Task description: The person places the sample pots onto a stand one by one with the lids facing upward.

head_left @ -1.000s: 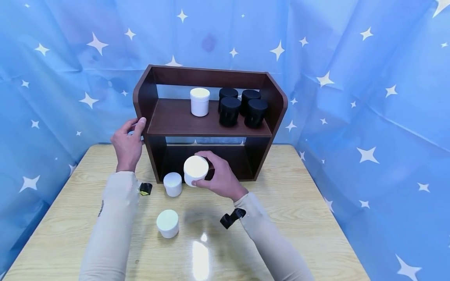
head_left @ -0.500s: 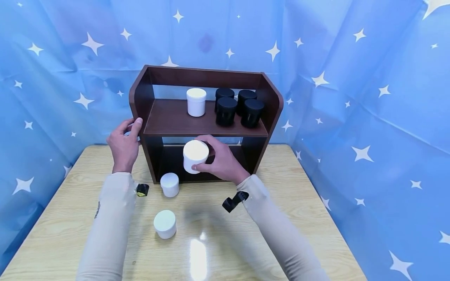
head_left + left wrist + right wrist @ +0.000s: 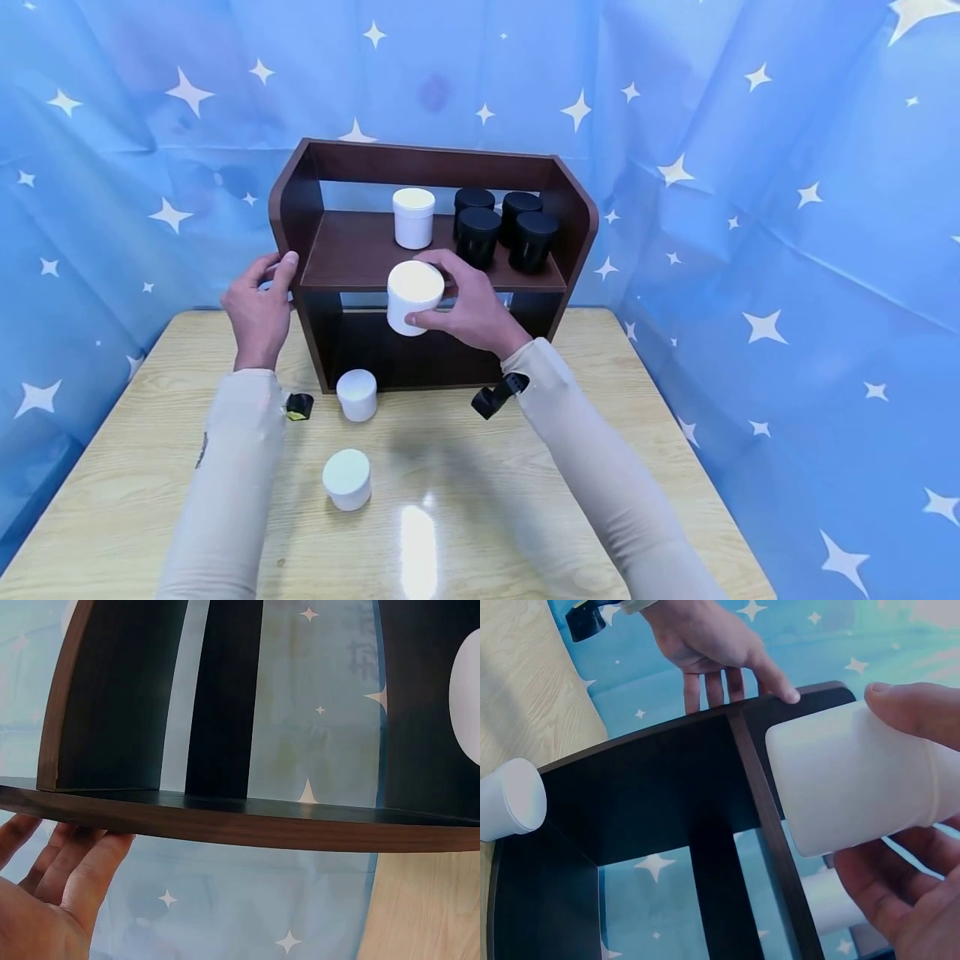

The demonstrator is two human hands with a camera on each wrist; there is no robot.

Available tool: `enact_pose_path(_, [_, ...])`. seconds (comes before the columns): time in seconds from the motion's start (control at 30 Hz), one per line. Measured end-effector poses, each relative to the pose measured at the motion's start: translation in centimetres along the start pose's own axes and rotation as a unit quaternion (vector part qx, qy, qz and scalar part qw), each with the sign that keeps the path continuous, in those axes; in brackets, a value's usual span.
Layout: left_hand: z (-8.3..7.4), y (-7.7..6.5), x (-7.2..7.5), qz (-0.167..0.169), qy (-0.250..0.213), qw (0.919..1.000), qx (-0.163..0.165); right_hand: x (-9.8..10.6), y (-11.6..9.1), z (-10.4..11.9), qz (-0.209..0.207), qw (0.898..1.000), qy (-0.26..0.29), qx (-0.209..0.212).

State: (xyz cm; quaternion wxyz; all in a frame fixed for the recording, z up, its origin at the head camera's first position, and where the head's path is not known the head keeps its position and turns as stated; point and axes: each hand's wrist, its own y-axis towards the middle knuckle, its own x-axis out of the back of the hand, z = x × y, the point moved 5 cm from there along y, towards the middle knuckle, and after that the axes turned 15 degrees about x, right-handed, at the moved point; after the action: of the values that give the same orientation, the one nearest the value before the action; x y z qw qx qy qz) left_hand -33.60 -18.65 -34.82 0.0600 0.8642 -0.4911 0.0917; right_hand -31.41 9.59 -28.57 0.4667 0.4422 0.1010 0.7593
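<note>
My right hand (image 3: 476,310) holds a white lidded jar (image 3: 415,297) between thumb and fingers, upright in front of the dark brown shelf (image 3: 435,290), overlapping the upper board's front edge in the head view. In the right wrist view that jar (image 3: 847,780) hangs clear of the wood. My left hand (image 3: 258,312) touches the shelf's left side panel, thumb at its front edge and fingers (image 3: 97,870) against the outer face. Another white jar (image 3: 414,218) stands on the upper board, left of several black jars (image 3: 477,237).
Two white jars stand on the wooden table (image 3: 600,467): one jar (image 3: 357,395) close before the shelf's lower left corner, the other jar (image 3: 347,480) nearer the front. A blue star-patterned curtain (image 3: 720,208) hangs behind and at the sides.
My right hand has raised the white jar from the lower compartment's height to the upper board's front edge. My left hand stays at the side panel. The whole view has drifted slightly.
</note>
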Motion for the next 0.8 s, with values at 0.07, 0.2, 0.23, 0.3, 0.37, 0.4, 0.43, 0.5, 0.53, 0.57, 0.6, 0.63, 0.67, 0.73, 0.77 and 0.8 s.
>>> enact_pose_path(0.07, [0.0,0.0,0.2,-0.001,-0.005,1.0000,0.001,0.0,0.4,0.0,0.000,1.000,0.000,-0.001])
enact_pose_path(0.2, [-0.2,0.0,0.2,0.001,-0.007,1.0000,-0.002,0.2,1.1,-0.2,-0.003,1.000,-0.002,-0.007])
enact_pose_path(0.23, [-0.2,0.0,0.2,0.001,-0.008,1.0000,-0.003,0.3,1.2,-0.3,-0.005,1.000,-0.003,-0.008])
enact_pose_path(0.3, [-0.2,0.0,0.2,0.003,-0.008,1.0000,-0.004,0.4,1.5,-0.4,-0.009,1.000,-0.003,-0.012])
enact_pose_path(0.37, [-0.1,0.0,0.1,0.005,-0.011,0.9999,-0.005,0.5,1.8,-0.5,-0.011,1.000,-0.004,-0.015])
enact_pose_path(0.4, [-0.1,0.0,0.1,0.004,-0.011,0.9999,-0.004,0.6,2.0,-0.6,-0.012,1.000,-0.006,-0.016])
enact_pose_path(0.43, [-0.1,0.0,0.2,0.004,-0.010,0.9999,-0.004,0.7,2.1,-0.7,-0.014,1.000,-0.008,-0.017])
enact_pose_path(0.5, [0.0,0.0,0.2,0.003,-0.008,1.0000,-0.004,0.8,2.4,-0.8,-0.017,1.000,-0.012,-0.019])
enact_pose_path(0.53, [0.0,0.0,0.2,0.003,-0.008,1.0000,-0.003,0.9,2.5,-0.9,-0.019,0.999,-0.016,-0.021])
enact_pose_path(0.57, [0.0,0.0,0.2,0.003,-0.007,1.0000,-0.003,0.9,2.7,-1.0,-0.021,0.999,-0.019,-0.024])
enact_pose_path(0.6, [0.0,0.0,0.2,0.003,-0.007,1.0000,-0.001,1.0,2.8,-1.1,-0.023,0.999,-0.021,-0.026])
enact_pose_path(0.63, [0.0,0.1,0.2,0.003,-0.008,1.0000,0.000,1.0,2.9,-1.2,-0.026,0.999,-0.024,-0.028])
enact_pose_path(0.67, [0.0,0.1,0.2,0.003,-0.009,1.0000,0.001,1.1,3.0,-1.3,-0.029,0.999,-0.026,-0.030])
enact_pose_path(0.73, [0.0,0.1,0.2,0.004,-0.012,0.9999,0.001,1.1,3.2,-1.4,-0.037,0.998,-0.032,-0.034])
enact_pose_path(0.77, [0.0,0.1,0.2,0.005,-0.013,0.9999,0.001,1.1,3.3,-1.4,-0.041,0.998,-0.036,-0.034])
enact_pose_path(0.8, [0.0,0.1,0.1,0.006,-0.015,0.9999,0.001,1.1,3.4,-1.4,-0.047,0.997,-0.042,-0.033])
